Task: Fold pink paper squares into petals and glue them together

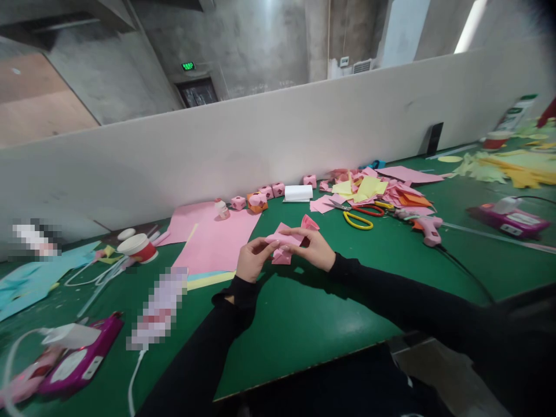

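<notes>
"Where is the pink paper point(284, 238)?"
"Between eight and nine o'clock from the yellow scissors point(359, 228), pinched by left hand point(251, 259) and right hand point(319, 250)."
"Step?"
"Apparently folding; next calls for steady pressure."

No lettering can be read, the glowing green sign point(187, 66) included.

Dressed in Black Down to the Wrists

The left sleeve point(191, 353) is long, black and plain, ending in a loose, folded cuff point(243, 295) with a small gap that bares a patch of wrist. The right sleeve point(399, 295) matches it, softly wrinkled near the end. The left hand point(251, 262) and right hand point(318, 250) are bare. Very dark clothing point(339, 382) covers the lap, marked by one small pale fleck point(409, 380).
</notes>
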